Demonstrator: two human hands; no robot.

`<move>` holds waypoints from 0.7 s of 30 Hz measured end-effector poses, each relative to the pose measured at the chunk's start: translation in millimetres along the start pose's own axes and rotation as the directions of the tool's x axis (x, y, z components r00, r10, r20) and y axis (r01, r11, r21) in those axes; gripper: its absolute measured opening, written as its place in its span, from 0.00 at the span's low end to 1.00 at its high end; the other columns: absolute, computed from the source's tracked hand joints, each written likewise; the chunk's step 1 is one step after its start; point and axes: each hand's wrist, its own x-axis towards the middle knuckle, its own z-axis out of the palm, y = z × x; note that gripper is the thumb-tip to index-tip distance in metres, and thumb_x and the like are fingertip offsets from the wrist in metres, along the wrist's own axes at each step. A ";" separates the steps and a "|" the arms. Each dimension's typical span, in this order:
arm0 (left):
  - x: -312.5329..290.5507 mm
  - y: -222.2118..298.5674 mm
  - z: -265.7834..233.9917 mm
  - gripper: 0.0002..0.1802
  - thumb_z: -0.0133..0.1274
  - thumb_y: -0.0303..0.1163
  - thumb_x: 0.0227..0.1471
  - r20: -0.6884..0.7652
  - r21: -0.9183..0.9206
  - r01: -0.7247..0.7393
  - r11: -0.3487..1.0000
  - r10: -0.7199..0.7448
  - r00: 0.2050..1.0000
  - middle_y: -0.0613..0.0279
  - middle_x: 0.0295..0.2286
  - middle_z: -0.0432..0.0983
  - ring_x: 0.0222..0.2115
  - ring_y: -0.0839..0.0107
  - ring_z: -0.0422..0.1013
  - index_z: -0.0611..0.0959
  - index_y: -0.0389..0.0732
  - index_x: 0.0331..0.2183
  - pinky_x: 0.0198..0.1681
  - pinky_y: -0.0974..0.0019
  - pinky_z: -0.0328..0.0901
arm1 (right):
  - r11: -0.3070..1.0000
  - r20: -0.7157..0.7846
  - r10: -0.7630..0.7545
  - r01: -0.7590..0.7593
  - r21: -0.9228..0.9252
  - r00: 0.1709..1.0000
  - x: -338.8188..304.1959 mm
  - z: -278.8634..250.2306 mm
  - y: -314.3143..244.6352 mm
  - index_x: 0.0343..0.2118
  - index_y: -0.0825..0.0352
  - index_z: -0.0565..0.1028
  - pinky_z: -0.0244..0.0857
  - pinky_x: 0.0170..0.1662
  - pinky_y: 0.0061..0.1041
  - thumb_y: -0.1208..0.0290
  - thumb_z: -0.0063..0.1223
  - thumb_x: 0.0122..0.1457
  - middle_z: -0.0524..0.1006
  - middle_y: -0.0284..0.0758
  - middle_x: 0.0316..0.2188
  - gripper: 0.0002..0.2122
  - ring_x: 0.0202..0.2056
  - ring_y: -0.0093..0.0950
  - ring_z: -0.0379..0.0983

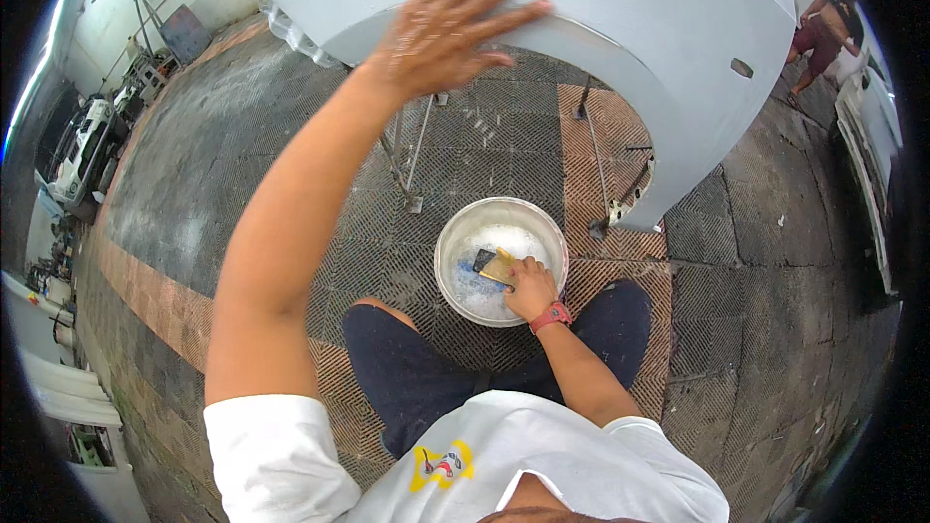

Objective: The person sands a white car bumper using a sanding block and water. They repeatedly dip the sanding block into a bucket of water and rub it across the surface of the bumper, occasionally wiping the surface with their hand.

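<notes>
My left hand (460, 34) is raised over a grey car fender (693, 68), fingers spread and wet, holding nothing. Whether the palm touches the panel I cannot tell. Water drops show in the air below this hand. Between my knees stands a round whitish basin (443, 271) with foamy water in it. My right hand (533, 291), with a red watch on the wrist, is inside the basin's rim. Its fingers are closed on a yellowish flat block (497, 269), which looks like a sanding block. Something blue and dark shows beside the block in the suds.
A metal stand (415, 201) with thin legs is under the fender. Another person (823, 34) is at the far right, near a pale car panel (865, 150) standing along that side. Car parts (85, 155) line the left wall. The floor (232, 165) is wet ridged tiles.
</notes>
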 end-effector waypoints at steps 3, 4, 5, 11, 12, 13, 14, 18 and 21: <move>-47.7 -35.3 -6.2 0.50 0.60 0.62 0.57 -0.017 0.027 0.090 0.996 -0.090 0.996 0.70 0.77 0.48 0.77 0.61 0.44 0.59 0.74 0.75 0.81 0.48 0.43 | 1.000 0.009 0.008 -0.008 -0.004 1.000 0.2 -0.6 0.1 0.44 0.60 0.79 0.69 0.54 0.47 0.66 0.67 0.49 0.77 0.41 0.46 0.18 0.51 0.44 0.75; -65.5 -45.3 -10.5 0.50 0.60 0.62 0.57 -0.014 0.038 0.119 0.992 -0.118 0.993 0.69 0.77 0.47 0.78 0.60 0.43 0.58 0.73 0.75 0.81 0.47 0.43 | 1.000 0.025 0.005 -0.005 -0.003 1.000 0.4 -1.7 -2.1 0.46 0.61 0.79 0.69 0.54 0.48 0.66 0.67 0.50 0.77 0.41 0.47 0.18 0.51 0.44 0.75; -83.3 -52.9 -13.3 0.51 0.60 0.62 0.57 -0.013 0.046 0.148 0.988 -0.148 0.989 0.68 0.77 0.46 0.78 0.59 0.42 0.58 0.72 0.76 0.80 0.46 0.43 | 1.000 0.042 0.004 -0.004 -0.004 0.999 0.4 -4.0 -3.4 0.47 0.62 0.80 0.68 0.55 0.48 0.67 0.67 0.51 0.77 0.41 0.47 0.19 0.52 0.45 0.75; -164.9 -32.7 5.1 0.52 0.54 0.61 0.66 -0.064 -0.113 0.524 0.844 -0.532 0.844 0.49 0.78 0.37 0.78 0.45 0.37 0.49 0.56 0.78 0.79 0.41 0.41 | 0.999 -0.089 -0.031 0.032 0.010 0.996 2.5 6.8 2.1 0.53 0.63 0.79 0.68 0.58 0.49 0.69 0.66 0.52 0.77 0.44 0.54 0.23 0.56 0.47 0.74; -179.5 -16.9 17.0 0.51 0.52 0.61 0.68 -0.071 -0.198 0.605 0.771 -0.627 0.776 0.45 0.77 0.35 0.78 0.44 0.37 0.49 0.52 0.78 0.79 0.40 0.41 | 0.998 -0.172 -0.059 0.056 -0.021 0.983 2.9 13.6 6.2 0.54 0.62 0.79 0.68 0.59 0.49 0.70 0.66 0.52 0.76 0.45 0.55 0.23 0.56 0.47 0.73; -207.6 4.0 35.8 0.51 0.49 0.60 0.70 0.007 -0.205 0.766 0.609 -0.781 0.624 0.38 0.77 0.33 0.77 0.39 0.35 0.47 0.47 0.78 0.78 0.37 0.40 | 0.999 -0.119 -0.047 0.049 0.020 0.992 3.3 15.7 5.1 0.54 0.63 0.79 0.69 0.59 0.48 0.69 0.66 0.54 0.77 0.46 0.55 0.23 0.56 0.48 0.74; -241.6 28.1 54.6 0.52 0.46 0.60 0.71 0.084 -0.188 0.889 0.418 -0.895 0.439 0.32 0.76 0.30 0.77 0.35 0.34 0.44 0.41 0.78 0.77 0.35 0.39 | 0.997 -0.064 -0.041 0.045 0.065 0.997 6.2 16.2 0.4 0.55 0.63 0.79 0.70 0.59 0.47 0.68 0.66 0.55 0.78 0.46 0.56 0.23 0.57 0.48 0.75; -266.4 195.8 75.9 0.44 0.45 0.61 0.70 0.678 0.019 0.839 0.544 -0.624 0.388 0.36 0.76 0.38 0.76 0.32 0.37 0.63 0.43 0.74 0.75 0.27 0.36 | 0.839 0.148 0.143 -0.199 0.506 0.979 29.6 -3.9 20.4 0.55 0.65 0.80 0.72 0.59 0.45 0.63 0.68 0.59 0.83 0.49 0.53 0.22 0.54 0.49 0.80; -290.6 276.2 95.1 0.37 0.48 0.60 0.69 0.695 -0.256 0.720 0.645 -0.395 0.601 0.46 0.76 0.47 0.76 0.39 0.45 0.78 0.46 0.67 0.76 0.27 0.32 | 0.879 -0.193 0.022 0.073 0.470 0.981 38.5 -73.2 0.8 0.57 0.63 0.80 0.72 0.60 0.44 0.60 0.69 0.61 0.84 0.48 0.52 0.23 0.55 0.48 0.81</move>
